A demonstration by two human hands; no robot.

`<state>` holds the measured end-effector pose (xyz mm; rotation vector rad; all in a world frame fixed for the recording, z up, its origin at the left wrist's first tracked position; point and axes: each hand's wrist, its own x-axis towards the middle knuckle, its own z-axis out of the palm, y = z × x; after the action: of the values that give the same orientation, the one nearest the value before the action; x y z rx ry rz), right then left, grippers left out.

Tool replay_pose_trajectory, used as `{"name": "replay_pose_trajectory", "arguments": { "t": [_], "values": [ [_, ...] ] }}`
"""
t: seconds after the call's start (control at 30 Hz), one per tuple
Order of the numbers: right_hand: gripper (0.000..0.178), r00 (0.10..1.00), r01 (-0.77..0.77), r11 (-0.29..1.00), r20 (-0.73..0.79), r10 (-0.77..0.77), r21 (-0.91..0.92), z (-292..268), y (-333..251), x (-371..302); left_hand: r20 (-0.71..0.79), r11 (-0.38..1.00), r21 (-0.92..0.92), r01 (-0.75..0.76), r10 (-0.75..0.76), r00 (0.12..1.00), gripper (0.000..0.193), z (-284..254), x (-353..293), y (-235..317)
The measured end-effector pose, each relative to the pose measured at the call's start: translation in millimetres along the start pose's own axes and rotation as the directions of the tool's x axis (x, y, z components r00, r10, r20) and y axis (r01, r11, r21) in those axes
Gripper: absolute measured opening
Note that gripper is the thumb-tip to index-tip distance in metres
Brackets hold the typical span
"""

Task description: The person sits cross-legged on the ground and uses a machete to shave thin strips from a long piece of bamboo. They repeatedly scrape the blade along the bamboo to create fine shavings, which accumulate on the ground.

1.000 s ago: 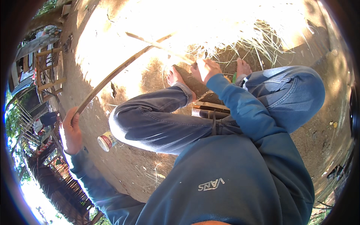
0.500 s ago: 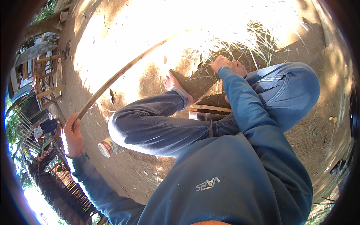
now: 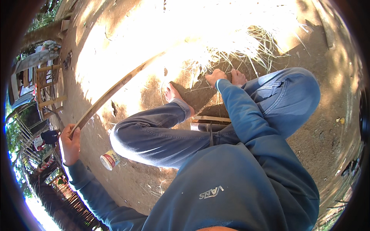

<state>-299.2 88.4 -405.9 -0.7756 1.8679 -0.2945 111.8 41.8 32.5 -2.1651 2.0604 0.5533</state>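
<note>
My left hand [image 3: 70, 144], out at the left, grips one end of a long, narrow strip [image 3: 117, 86] that looks like split bamboo. The strip slants up and away to the right, and its far end fades into the sunlit glare. My right hand [image 3: 216, 78] is low by my bare feet, its fingers closed. A small dark bit shows at its fingertips, but what it holds is too small to make out. Just beyond lies a heap of thin pale shavings [image 3: 256, 46]. Under my crossed legs are a dark, cylinder-like thing [image 3: 200, 126] and a light strip [image 3: 212, 119].
A small printed tub [image 3: 109, 159] sits on the dirt ground [image 3: 127, 188] beside my left knee. Wooden frames [image 3: 50, 86] and a bamboo structure [image 3: 73, 200] stand at the left edge. A person [image 3: 48, 137] is farther off there. Dry stalks [image 3: 347, 192] lie at the right rim.
The strip has shifted down and left with my left hand. My right hand has moved slightly left and nearer, a little away from my right foot. The whole view has shifted slightly.
</note>
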Motion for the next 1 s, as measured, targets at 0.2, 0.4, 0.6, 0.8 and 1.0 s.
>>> {"name": "replay_pose_trajectory", "arguments": {
  "t": [0.2, 0.4, 0.6, 0.8, 1.0],
  "values": [
    [0.048, 0.973, 0.230, 0.953, 0.058, -0.223, -0.199, 25, -42, -38, -0.143, 0.994, -0.081, -0.071, 0.059, 0.988, 0.019, -11, -9, -48],
    [0.037, 0.836, 0.543, 0.834, -0.032, -0.548, -0.096, 25, -53, -58, -0.275, 0.974, 0.219, -0.060, 0.120, 0.954, 0.038, -7, 22, 2],
    [0.040, 0.735, 0.670, 0.732, -0.036, -0.678, -0.123, 22, -95, -115, -0.283, 0.912, 0.252, -0.324, 0.390, 0.876, 0.034, -12, 15, 21],
    [0.038, 0.796, 0.593, 0.795, -0.051, -0.603, -0.127, 19, -90, -116, -0.305, 0.847, 0.282, -0.450, 0.524, 0.795, 0.029, -13, 20, 33],
    [0.035, 0.748, 0.615, 0.765, -0.168, -0.643, -0.192, 35, -59, -72, -0.281, 0.837, 0.335, -0.433, 0.528, 0.802, 0.026, -14, 25, 27]
  ]
}}
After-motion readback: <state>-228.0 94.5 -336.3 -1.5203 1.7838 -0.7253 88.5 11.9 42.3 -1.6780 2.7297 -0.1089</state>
